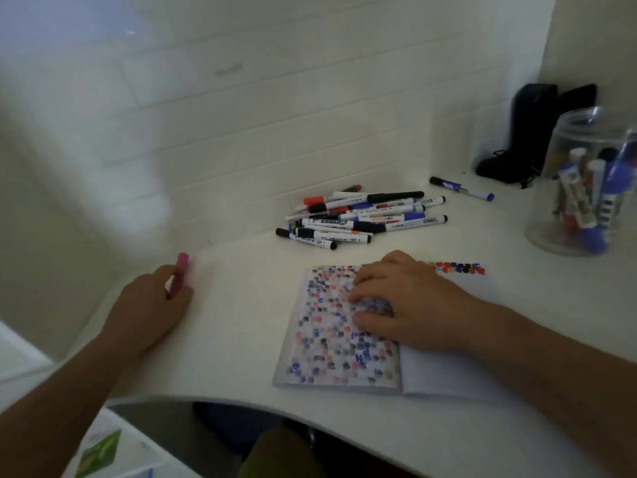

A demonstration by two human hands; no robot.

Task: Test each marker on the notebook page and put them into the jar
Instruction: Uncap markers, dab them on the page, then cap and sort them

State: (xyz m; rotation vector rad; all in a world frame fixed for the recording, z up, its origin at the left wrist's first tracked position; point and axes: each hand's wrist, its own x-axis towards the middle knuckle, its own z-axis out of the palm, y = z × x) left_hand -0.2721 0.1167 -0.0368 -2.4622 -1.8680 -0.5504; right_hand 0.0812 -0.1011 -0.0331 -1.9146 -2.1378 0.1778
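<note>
I see the left hand (151,301), fingers clamped on a pink marker (178,272). Right hand (400,301) lies flat, fingers spread on the notebook (331,339). Jar (586,188) stands far right on the tabletop (241,322).

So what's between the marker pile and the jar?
In the head view, one lone marker lies on the desk between the marker pile and the jar, touching neither.

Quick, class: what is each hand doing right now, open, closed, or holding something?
Left hand: closed around a pink marker.
Right hand: open, flat on the notebook page, holding nothing.
</note>
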